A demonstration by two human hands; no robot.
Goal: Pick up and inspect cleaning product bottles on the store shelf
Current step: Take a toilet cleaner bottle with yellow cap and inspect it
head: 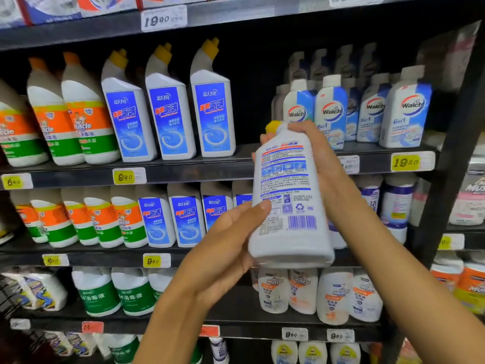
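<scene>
A white cleaner bottle (288, 240) with a yellow cap is held up in front of the shelves, its back label with blue text and a barcode turned toward me. My right hand (315, 153) grips its neck and upper side from behind. My left hand (231, 243) holds the lower left side, thumb lying on the label edge. Three matching bottles with blue front labels (212, 114) stand on the second shelf, left of an empty gap.
Orange-and-green bottles (78, 122) fill the left of that shelf; Walch bottles (404, 111) stand at the right. Lower shelves (183, 174) carry more blue, green and white bottles. A black upright post (451, 166) borders the right side.
</scene>
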